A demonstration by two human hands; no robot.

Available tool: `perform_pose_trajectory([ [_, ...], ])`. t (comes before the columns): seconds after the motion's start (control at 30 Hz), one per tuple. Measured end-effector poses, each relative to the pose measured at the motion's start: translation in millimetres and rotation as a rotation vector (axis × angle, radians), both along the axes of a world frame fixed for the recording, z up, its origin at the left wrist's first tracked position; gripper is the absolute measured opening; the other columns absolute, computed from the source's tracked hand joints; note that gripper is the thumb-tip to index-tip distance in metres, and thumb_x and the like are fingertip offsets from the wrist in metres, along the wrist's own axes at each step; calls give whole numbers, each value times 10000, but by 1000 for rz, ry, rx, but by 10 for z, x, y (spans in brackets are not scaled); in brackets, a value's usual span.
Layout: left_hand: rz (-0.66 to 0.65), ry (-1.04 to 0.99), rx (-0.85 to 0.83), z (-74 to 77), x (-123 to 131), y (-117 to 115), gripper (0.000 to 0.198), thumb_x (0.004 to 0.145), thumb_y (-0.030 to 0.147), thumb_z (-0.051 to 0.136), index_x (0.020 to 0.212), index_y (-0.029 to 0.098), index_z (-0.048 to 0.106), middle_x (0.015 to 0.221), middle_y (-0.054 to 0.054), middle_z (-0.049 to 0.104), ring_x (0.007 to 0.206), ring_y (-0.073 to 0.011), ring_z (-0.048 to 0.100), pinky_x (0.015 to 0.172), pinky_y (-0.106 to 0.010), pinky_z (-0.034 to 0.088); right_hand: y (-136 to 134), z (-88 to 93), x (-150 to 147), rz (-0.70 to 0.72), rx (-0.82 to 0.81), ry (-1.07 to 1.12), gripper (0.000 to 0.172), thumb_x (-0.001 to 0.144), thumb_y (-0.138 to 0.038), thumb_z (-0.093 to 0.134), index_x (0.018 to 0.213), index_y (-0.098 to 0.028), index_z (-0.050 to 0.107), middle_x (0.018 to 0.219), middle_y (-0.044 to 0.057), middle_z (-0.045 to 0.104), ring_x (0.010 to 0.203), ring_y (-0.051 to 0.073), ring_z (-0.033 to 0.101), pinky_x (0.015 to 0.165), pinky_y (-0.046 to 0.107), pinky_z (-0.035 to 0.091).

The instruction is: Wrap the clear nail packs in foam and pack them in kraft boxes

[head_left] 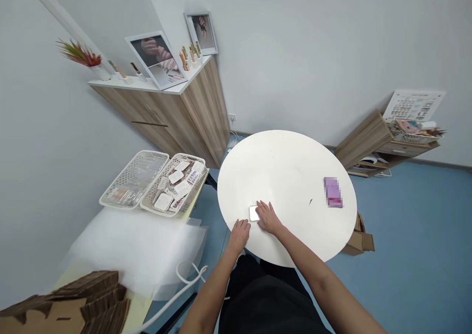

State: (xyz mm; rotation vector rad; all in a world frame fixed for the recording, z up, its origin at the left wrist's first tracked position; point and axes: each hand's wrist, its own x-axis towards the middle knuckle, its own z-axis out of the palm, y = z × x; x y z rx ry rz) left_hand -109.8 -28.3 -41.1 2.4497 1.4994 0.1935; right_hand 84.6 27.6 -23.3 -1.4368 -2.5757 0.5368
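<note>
A small white square item [254, 213] with rounded corners and a thin darker border lies flat on the round white table [280, 167], close to its front left edge. My right hand [268, 218] rests palm down at the item's right side. Its fingers are spread, and the tips touch or overlap that edge. Just to the lower left, my left hand [240, 233] lies on the table's rim with fingers stretched out, apart from the item. What kind of item it is I cannot tell.
A blurred purple packet [333, 192] lies on the table's right side. Left, a side table carries two white baskets [134, 179] [147, 203], translucent sheets [136, 245] and stacked cardboard [70, 309]. Behind stands a wooden cabinet [199, 112]. A cardboard box [357, 240] sits on the floor.
</note>
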Motion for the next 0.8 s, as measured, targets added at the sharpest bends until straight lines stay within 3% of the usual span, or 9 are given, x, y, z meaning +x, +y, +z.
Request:
perform_pose_trajectory([
  [0.13, -41, 47, 37, 51, 24, 115, 293, 817, -21, 379, 943, 196, 531, 998, -50, 589, 975, -222, 568, 970, -441, 444, -159, 68, 130, -80, 71, 19, 294, 839, -237, 542, 1123, -161, 526, 1223, 148, 556, 1138, 284, 487, 979, 432, 390],
  [0.23, -51, 43, 34, 91, 41, 155, 263, 823, -8, 389, 915, 197, 525, 961, -52, 568, 922, -226, 553, 856, -395, 483, -293, 63, 221, -106, 41, -50, 244, 841, -273, 563, 1059, -166, 537, 1084, 120, 576, 982, 265, 516, 849, 381, 435],
  [0.43, -64, 21, 21, 170, 35, 70, 277, 836, 92, 486, 1086, 212, 498, 1096, -66, 538, 1026, -245, 514, 909, -399, 453, -367, -58, 273, -11, 35, -210, 157, 863, -145, 523, 1010, -162, 572, 1065, 120, 588, 979, 267, 517, 807, 369, 441],
  [0.5, -84, 57, 29, 172, 39, 44, 310, 825, 90, 511, 1110, 209, 492, 1132, -74, 530, 1041, -252, 509, 916, -402, 448, -332, -65, 261, 18, 35, -264, 206, 867, -70, 463, 1005, -166, 582, 1060, 122, 598, 968, 261, 525, 778, 355, 445],
  [0.8, 29, 62, -10, 125, 96, 110, 233, 809, 5, 464, 933, 190, 534, 992, -67, 545, 925, -229, 538, 797, -363, 463, -246, 90, 269, -27, -88, -298, 233, 867, -51, 418, 1008, -177, 553, 1014, 99, 617, 926, 225, 532, 671, 289, 423],
])
